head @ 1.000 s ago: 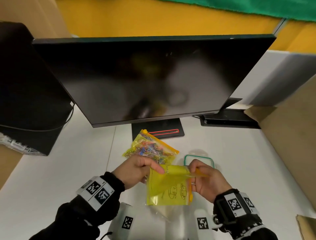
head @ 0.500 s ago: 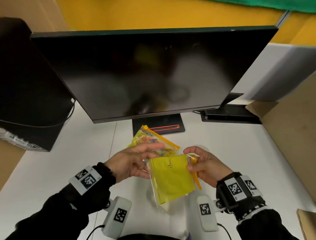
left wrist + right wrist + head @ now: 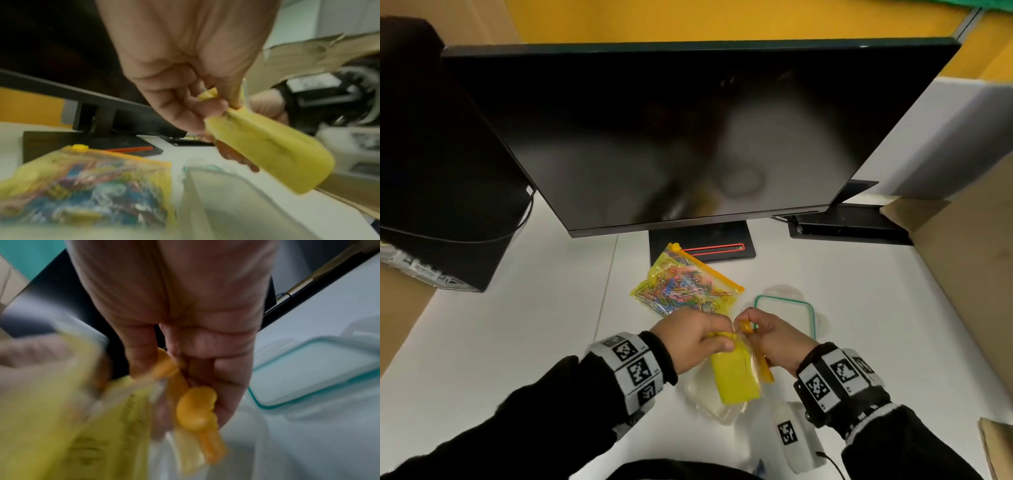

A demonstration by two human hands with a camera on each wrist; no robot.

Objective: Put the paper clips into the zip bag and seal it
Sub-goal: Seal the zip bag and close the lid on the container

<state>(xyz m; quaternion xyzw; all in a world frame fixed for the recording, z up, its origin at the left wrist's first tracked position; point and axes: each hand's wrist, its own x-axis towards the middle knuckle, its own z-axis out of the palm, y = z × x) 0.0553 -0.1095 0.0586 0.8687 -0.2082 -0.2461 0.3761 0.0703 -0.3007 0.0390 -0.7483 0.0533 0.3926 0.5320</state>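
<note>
Both grips clench one yellow plastic zip bag [image 3: 736, 377]: left hand [image 3: 693, 337] pinching its bunched top corner, right hand [image 3: 774, 339] pinching its orange zip strip [image 3: 197, 410], above a clear plastic container [image 3: 719, 407] on the white bench [image 3: 517, 335]. Beyond the container lies a second yellow zip bag of coloured paper clips [image 3: 685, 286], a green-rimmed clear lid [image 3: 786, 310] just right of it. Black monitor [image 3: 688, 137] stands behind.

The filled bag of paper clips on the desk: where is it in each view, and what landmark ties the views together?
Head: filled bag lies at centre on the desk, in front of the monitor base, beyond both hands.
Left wrist: filled bag is at lower left, blurred, in front of the monitor base.
Right wrist: not in view.
Shared landmark: the green-rimmed lid shows in all three.
</note>
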